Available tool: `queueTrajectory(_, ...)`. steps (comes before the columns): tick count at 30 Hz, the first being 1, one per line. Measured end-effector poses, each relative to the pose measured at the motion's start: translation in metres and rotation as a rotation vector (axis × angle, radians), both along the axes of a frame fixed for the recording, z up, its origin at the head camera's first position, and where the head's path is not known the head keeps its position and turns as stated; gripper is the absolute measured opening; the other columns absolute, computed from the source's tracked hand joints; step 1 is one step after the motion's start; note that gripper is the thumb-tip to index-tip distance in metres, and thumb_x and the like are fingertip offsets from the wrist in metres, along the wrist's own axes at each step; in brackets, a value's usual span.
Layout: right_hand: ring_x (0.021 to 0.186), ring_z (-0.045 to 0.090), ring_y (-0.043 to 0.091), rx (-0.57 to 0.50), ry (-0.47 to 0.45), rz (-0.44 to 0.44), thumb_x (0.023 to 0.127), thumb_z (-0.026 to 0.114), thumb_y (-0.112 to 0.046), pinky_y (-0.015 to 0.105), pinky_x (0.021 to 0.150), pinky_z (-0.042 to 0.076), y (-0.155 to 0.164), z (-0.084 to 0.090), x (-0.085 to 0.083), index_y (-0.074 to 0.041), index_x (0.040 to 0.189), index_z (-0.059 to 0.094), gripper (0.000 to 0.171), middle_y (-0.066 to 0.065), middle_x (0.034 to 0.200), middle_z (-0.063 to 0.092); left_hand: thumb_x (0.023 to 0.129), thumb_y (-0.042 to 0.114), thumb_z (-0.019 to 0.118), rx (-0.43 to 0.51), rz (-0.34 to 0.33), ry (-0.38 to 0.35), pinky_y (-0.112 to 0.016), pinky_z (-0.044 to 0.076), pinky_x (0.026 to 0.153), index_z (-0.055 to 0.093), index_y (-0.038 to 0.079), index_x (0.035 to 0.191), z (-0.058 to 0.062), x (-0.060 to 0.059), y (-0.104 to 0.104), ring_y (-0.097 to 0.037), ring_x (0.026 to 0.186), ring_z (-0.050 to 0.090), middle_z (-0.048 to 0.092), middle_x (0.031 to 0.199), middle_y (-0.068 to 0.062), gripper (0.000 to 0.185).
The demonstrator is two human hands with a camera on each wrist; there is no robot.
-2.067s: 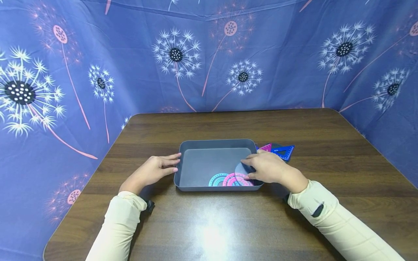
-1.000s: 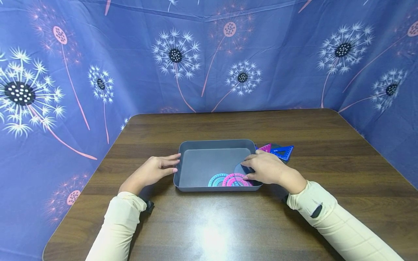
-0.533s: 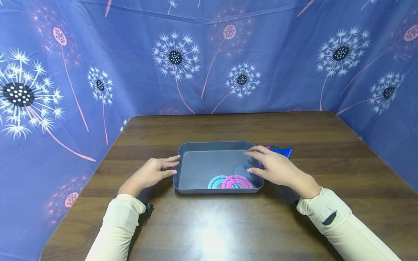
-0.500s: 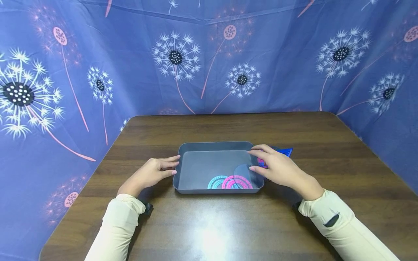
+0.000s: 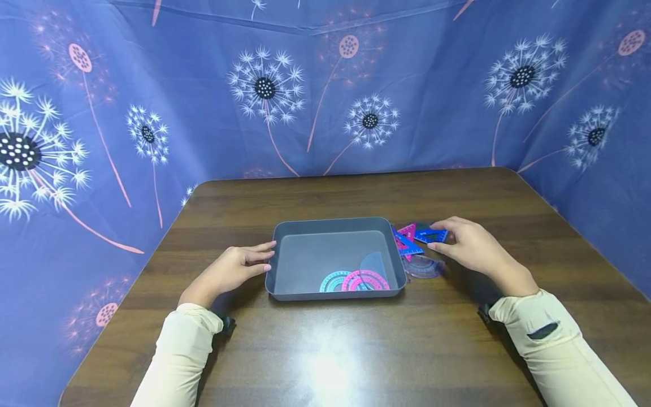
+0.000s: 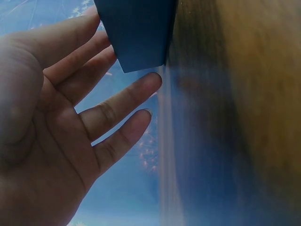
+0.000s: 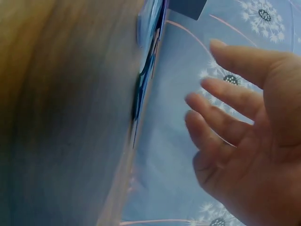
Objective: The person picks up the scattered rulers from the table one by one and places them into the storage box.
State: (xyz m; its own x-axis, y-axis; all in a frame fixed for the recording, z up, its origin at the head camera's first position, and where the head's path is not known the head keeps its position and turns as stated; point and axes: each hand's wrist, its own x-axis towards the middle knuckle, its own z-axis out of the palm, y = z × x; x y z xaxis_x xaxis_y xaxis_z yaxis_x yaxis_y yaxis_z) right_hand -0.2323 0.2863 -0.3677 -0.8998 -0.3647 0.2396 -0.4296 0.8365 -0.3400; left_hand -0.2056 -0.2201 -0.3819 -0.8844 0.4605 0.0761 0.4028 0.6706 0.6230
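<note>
On the table (image 5: 274,345), set squares (image 5: 408,244) lie right of the tray (image 5: 320,249), with protractors (image 5: 364,273) inside its near edge.

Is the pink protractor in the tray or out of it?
In: the head view shows the pink protractor inside the gray tray, behind its near rim.

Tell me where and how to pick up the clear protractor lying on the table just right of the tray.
I'd pinch the clear protractor at its right edge, coming from the right, where the right hand is. It looks flat and thin, so a fingertip under that edge should help; its left end sits close to the tray and the nearer blue set square.
</note>
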Motion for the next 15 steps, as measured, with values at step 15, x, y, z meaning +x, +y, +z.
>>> queueTrajectory(15, 0.105, 0.058, 0.035, 0.124, -0.295, 0.049, 0.078, 0.082, -0.048, 0.056, 0.092, 0.047, -0.009, -0.01, 0.005, 0.004, 0.115, 0.061, 0.067, 0.019, 0.11, 0.06, 0.096, 0.021, 0.068, -0.006, 0.0, 0.016, -0.049, 0.041, 0.108, 0.063, 0.001, 0.132, 0.0, 0.0, 0.0, -0.028, 0.137, 0.045, 0.051, 0.148, -0.001, 0.041)
